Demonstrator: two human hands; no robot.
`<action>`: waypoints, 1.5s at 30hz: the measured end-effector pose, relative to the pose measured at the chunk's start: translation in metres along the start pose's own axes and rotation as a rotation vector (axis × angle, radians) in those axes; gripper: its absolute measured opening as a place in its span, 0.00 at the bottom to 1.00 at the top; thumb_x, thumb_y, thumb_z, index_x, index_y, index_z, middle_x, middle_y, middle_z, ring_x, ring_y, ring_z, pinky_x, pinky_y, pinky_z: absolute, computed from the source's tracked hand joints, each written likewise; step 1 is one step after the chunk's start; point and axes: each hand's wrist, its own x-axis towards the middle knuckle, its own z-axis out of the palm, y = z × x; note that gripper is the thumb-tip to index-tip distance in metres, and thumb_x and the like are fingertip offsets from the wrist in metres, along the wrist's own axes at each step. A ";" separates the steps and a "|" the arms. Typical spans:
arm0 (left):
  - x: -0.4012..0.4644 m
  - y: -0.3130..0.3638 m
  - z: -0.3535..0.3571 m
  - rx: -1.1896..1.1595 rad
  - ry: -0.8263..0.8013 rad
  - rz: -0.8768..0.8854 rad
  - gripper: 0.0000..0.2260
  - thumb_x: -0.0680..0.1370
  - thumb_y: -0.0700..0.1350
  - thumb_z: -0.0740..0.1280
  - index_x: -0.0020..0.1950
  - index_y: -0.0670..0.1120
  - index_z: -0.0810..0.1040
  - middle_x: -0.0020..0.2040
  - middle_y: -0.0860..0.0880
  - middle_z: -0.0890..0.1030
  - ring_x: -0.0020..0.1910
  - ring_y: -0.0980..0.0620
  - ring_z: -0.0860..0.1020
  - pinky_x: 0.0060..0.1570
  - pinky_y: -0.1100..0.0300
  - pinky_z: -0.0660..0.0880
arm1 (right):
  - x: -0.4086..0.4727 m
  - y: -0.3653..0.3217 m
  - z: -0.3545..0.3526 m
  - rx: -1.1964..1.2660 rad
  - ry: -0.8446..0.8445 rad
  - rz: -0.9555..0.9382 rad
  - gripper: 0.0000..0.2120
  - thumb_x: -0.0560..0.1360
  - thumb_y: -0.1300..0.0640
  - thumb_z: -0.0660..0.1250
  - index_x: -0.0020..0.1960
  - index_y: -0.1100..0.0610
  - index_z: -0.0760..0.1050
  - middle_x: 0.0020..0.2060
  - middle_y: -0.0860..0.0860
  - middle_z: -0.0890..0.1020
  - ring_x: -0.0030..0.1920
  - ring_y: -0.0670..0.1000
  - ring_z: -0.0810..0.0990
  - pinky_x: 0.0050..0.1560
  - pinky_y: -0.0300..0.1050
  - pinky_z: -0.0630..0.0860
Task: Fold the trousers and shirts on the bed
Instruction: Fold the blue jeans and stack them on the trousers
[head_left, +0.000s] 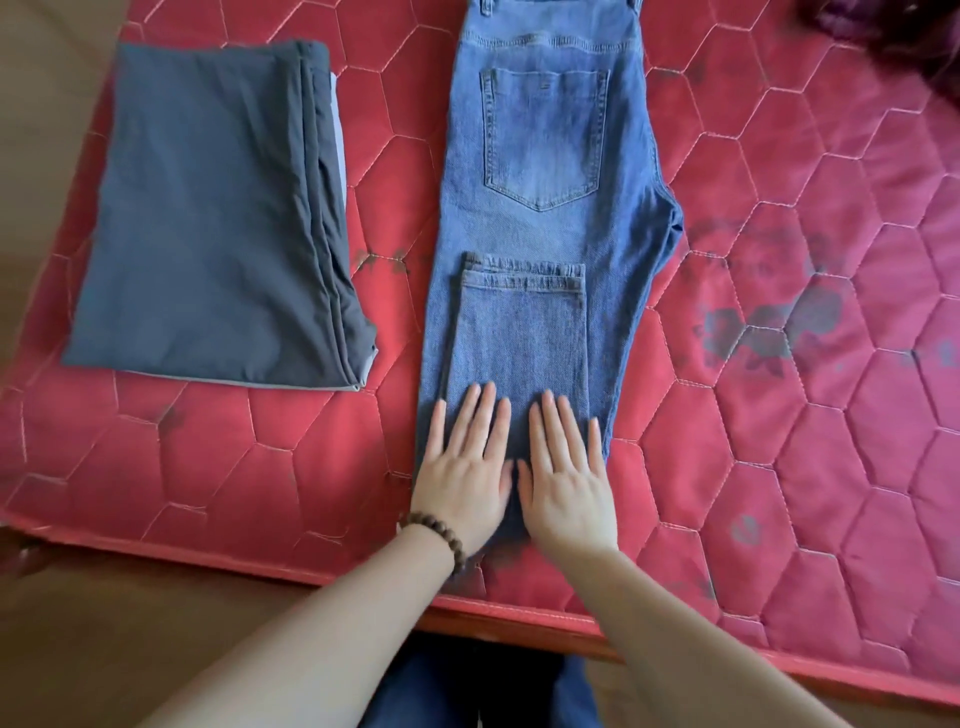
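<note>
Under both flat, released hands, left hand (464, 480) and right hand (566, 491), lie the folded jeans (540, 208).

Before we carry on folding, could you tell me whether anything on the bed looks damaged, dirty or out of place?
The red mattress carries dark blotchy stains, heaviest to the right of the jeans. The folded grey garment lies neatly, and both hands rest flat on the jeans' folded-up leg. Nothing else stands out.
</note>
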 end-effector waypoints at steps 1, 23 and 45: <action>-0.007 0.002 0.004 -0.001 -0.002 -0.005 0.28 0.77 0.52 0.53 0.76 0.41 0.61 0.77 0.42 0.59 0.76 0.46 0.56 0.73 0.41 0.53 | -0.010 -0.003 0.005 -0.001 -0.002 -0.010 0.27 0.78 0.52 0.54 0.74 0.63 0.63 0.74 0.57 0.63 0.76 0.55 0.58 0.74 0.58 0.53; 0.026 -0.096 -0.046 0.249 0.028 0.322 0.31 0.71 0.35 0.48 0.73 0.48 0.68 0.74 0.46 0.67 0.73 0.42 0.65 0.70 0.42 0.62 | 0.026 0.104 -0.051 -0.230 -0.159 0.036 0.35 0.78 0.55 0.59 0.77 0.44 0.43 0.78 0.48 0.48 0.78 0.53 0.46 0.75 0.63 0.46; 0.057 -0.071 -0.123 -0.555 -0.432 -0.109 0.08 0.74 0.33 0.60 0.47 0.38 0.78 0.43 0.49 0.82 0.43 0.56 0.79 0.48 0.62 0.74 | 0.087 0.075 -0.128 0.476 -0.666 0.018 0.30 0.72 0.73 0.55 0.67 0.49 0.74 0.63 0.49 0.78 0.61 0.42 0.72 0.64 0.37 0.66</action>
